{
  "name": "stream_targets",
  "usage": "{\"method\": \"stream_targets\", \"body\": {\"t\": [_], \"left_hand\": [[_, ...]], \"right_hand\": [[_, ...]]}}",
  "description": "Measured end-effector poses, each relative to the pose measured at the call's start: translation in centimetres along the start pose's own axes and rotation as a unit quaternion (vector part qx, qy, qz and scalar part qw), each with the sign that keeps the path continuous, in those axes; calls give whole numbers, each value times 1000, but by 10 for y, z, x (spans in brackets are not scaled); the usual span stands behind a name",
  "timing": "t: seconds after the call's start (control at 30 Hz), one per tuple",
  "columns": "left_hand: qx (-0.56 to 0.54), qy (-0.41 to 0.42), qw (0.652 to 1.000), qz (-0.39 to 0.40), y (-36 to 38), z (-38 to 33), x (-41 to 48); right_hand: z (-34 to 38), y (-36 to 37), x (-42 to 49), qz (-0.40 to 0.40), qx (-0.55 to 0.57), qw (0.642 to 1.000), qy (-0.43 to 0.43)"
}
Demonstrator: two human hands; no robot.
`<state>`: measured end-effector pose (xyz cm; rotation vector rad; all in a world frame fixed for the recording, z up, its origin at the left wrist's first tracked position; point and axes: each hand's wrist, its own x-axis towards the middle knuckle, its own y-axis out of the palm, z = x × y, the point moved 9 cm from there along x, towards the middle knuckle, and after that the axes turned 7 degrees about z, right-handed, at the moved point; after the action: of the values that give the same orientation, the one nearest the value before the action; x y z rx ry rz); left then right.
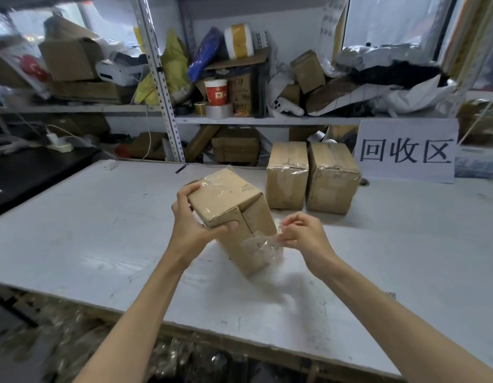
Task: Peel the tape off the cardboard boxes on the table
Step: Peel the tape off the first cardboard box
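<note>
A brown cardboard box [234, 217] stands tilted on one lower corner on the white table [101, 230]. My left hand [192, 222] grips its upper left end, thumb on the near face. My right hand [300, 230] pinches a crumpled strip of clear tape [263, 244] that hangs partly loose from the box's lower right side. More clear tape [217, 183] still clings to the box's top face. Two other taped cardboard boxes [288, 175] [332, 179] stand side by side behind it.
A white sign with black characters [405, 152] leans at the table's back right. Metal shelves [168, 106] behind are crammed with boxes, bags, tape rolls and a red cup [216, 92]. Crumpled clear tape litters the floor below the table's near edge [74, 341].
</note>
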<state>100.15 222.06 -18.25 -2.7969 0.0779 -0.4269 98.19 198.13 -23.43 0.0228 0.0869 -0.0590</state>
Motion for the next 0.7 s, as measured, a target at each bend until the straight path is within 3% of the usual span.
{"method": "stream_targets", "body": {"t": [0.13, 0.23, 0.33, 0.47, 0.57, 0.63, 0.7], "left_hand": [[37, -33, 998, 37, 8, -3, 14], [63, -33, 995, 74, 17, 1, 13], [37, 4, 999, 24, 15, 1, 7], [3, -11, 997, -71, -1, 0, 9], [12, -59, 993, -99, -9, -7, 21], [-5, -89, 994, -61, -5, -10, 31], [-29, -113, 993, -10, 3, -10, 35]], "right_hand": [[36, 4, 2, 2, -21, 995, -97], [40, -7, 0, -64, -45, 990, -121], [44, -10, -1, -67, -82, 985, -135], [61, 7, -5, 14, -135, 975, -178], [80, 32, -19, 93, -270, 926, -247], [92, 41, -27, 64, -367, 873, -314], [106, 36, -33, 17, -364, 863, -351]]}}
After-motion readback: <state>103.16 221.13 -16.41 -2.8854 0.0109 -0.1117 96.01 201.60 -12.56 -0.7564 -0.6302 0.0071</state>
